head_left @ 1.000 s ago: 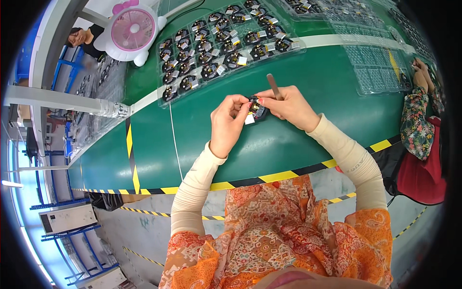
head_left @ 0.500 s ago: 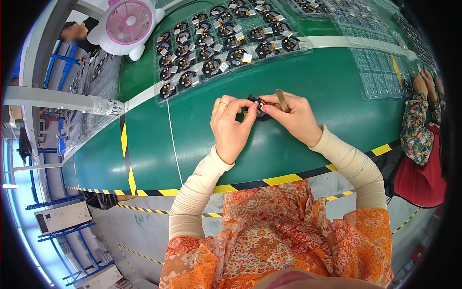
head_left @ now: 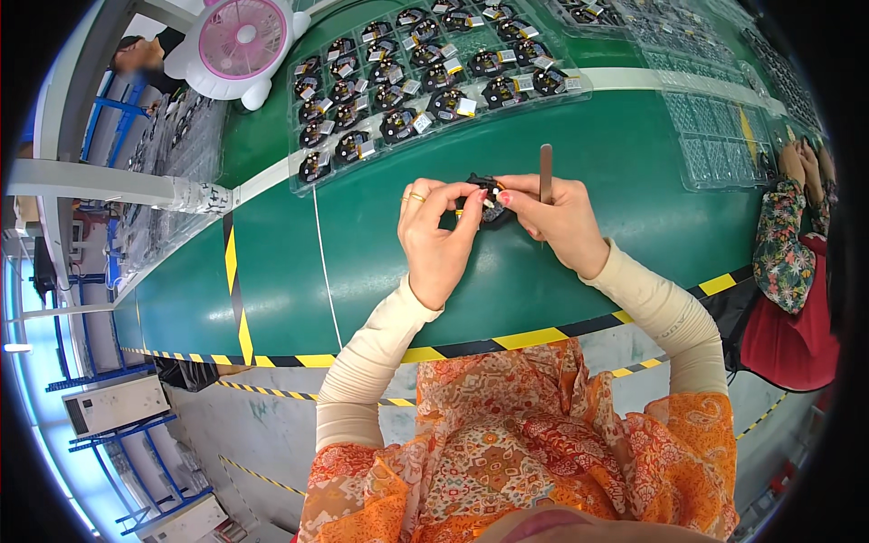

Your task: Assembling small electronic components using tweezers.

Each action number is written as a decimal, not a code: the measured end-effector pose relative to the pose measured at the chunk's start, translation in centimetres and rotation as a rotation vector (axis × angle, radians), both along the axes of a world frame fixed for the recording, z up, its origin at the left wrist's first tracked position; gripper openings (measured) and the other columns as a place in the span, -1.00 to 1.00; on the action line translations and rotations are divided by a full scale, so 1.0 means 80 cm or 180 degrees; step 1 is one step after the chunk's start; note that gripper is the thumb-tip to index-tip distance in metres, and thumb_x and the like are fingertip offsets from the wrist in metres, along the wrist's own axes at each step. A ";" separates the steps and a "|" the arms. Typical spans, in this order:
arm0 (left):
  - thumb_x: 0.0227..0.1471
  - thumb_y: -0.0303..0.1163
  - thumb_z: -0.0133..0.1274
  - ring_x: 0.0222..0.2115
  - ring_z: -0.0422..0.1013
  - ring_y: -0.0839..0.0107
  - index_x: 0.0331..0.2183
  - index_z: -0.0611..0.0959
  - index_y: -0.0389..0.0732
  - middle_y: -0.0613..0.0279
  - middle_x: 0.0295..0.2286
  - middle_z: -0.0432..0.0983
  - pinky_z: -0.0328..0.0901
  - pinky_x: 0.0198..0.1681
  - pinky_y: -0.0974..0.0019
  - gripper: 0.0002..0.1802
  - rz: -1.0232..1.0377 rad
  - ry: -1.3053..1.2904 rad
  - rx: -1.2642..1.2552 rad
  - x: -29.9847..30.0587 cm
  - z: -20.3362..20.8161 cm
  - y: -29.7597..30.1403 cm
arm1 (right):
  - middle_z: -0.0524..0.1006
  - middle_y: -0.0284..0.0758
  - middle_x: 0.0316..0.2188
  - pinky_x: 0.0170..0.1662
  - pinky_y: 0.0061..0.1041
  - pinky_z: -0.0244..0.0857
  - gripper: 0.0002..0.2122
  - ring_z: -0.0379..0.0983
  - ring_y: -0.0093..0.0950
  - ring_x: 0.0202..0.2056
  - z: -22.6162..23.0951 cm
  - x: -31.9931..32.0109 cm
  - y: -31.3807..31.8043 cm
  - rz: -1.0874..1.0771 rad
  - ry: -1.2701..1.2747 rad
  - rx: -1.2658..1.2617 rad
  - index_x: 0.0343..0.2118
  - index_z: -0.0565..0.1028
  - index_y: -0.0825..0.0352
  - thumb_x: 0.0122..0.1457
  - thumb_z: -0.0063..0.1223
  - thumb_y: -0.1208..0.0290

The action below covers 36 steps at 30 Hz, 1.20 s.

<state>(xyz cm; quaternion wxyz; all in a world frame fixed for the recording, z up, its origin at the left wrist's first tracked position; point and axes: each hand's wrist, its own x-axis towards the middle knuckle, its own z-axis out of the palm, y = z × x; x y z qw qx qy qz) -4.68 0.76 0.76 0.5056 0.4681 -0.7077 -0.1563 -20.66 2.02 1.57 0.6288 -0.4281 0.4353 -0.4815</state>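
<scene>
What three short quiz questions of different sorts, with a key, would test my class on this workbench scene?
1. True or false: both hands hold the small black part.
2. The right hand also grips: A a brown stick-like tool, B a cup, C a cloth.
3. Fill in: the pink fan stands to the ___ of the clear tray of black parts.

Key: 1 true, the left hand pinches it too; 2 A; 3 left.

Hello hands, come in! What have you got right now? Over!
Both hands pinch small black part over green table. Right hand also holds brown stick. Nothing blocking.
</scene>
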 end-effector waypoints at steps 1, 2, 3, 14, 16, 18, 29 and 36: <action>-0.30 -0.58 0.18 -0.56 0.25 0.39 -0.53 0.58 -0.21 0.27 -0.60 0.31 0.17 -0.48 0.37 -0.85 0.0009 0.0090 0.0048 0.000 0.000 0.000 | 0.33 -0.53 -0.71 -0.67 -0.75 -0.06 -0.80 0.12 -0.78 -0.70 0.000 0.001 0.000 0.0004 -0.0001 -0.0005 -0.22 0.49 0.41 0.09 0.01 0.50; -0.30 -0.58 0.18 -0.56 0.25 0.39 -0.53 0.58 -0.21 0.27 -0.60 0.31 0.17 -0.48 0.37 -0.85 0.0013 0.0089 0.0043 0.000 0.001 0.000 | 0.33 -0.53 -0.71 -0.67 -0.75 -0.07 -0.80 0.11 -0.78 -0.70 -0.002 0.002 -0.001 -0.0059 -0.0048 0.0012 -0.22 0.49 0.41 0.09 0.01 0.50; -0.30 -0.58 0.18 -0.56 0.25 0.39 -0.53 0.58 -0.21 0.27 -0.60 0.31 0.17 -0.48 0.36 -0.85 0.0018 -0.0008 0.0017 0.000 0.000 0.000 | 0.33 -0.53 -0.70 -0.68 -0.75 -0.08 -0.80 0.11 -0.78 -0.71 -0.003 0.002 -0.001 -0.0128 -0.0092 0.0033 -0.22 0.50 0.41 0.09 0.01 0.49; -0.31 -0.60 0.17 -0.58 0.24 0.40 -0.56 0.55 -0.22 0.27 -0.62 0.30 0.17 -0.49 0.36 -0.86 0.0003 -0.0081 0.0001 -0.002 -0.001 0.002 | 0.34 -0.53 -0.70 -0.66 -0.76 -0.04 -0.81 0.14 -0.78 -0.69 -0.012 0.009 0.007 -0.0215 0.0369 -0.0439 -0.23 0.49 0.40 0.08 0.02 0.51; -0.33 -0.62 0.16 -0.59 0.24 0.40 -0.59 0.51 -0.23 0.26 -0.63 0.30 0.17 -0.51 0.36 -0.84 -0.0078 0.0041 0.0037 -0.003 -0.004 0.003 | 0.34 -0.52 -0.70 -0.66 -0.76 -0.03 -0.82 0.14 -0.77 -0.70 -0.012 0.009 0.007 -0.0268 0.0352 -0.0460 -0.23 0.50 0.40 0.08 0.02 0.51; -0.34 -0.62 0.16 -0.60 0.24 0.40 -0.59 0.50 -0.23 0.26 -0.63 0.30 0.17 -0.51 0.36 -0.83 -0.0102 0.0062 0.0048 -0.003 -0.005 0.002 | 0.34 -0.52 -0.70 -0.66 -0.76 -0.02 -0.82 0.15 -0.77 -0.69 -0.009 0.007 0.007 -0.0175 0.0165 -0.0145 -0.24 0.50 0.39 0.09 0.01 0.51; -0.36 -0.64 0.15 -0.60 0.24 0.39 -0.59 0.50 -0.23 0.25 -0.63 0.30 0.18 -0.51 0.37 -0.82 -0.0230 0.0041 0.0141 0.000 -0.006 0.002 | 0.35 -0.51 -0.69 -0.65 -0.76 -0.01 -0.82 0.15 -0.78 -0.69 -0.006 0.005 0.008 -0.0204 0.0251 -0.0362 -0.24 0.51 0.38 0.09 0.00 0.52; -0.37 -0.62 0.19 -0.57 0.29 0.36 -0.53 0.53 -0.22 0.23 -0.59 0.35 0.22 -0.47 0.34 -0.78 -0.0250 -0.0387 -0.0509 0.011 0.006 -0.005 | 0.45 -0.48 -0.53 -0.57 -0.79 0.10 -0.82 0.25 -0.78 -0.59 0.001 -0.006 0.006 0.0095 0.0676 -0.0555 -0.24 0.50 0.41 0.07 0.02 0.55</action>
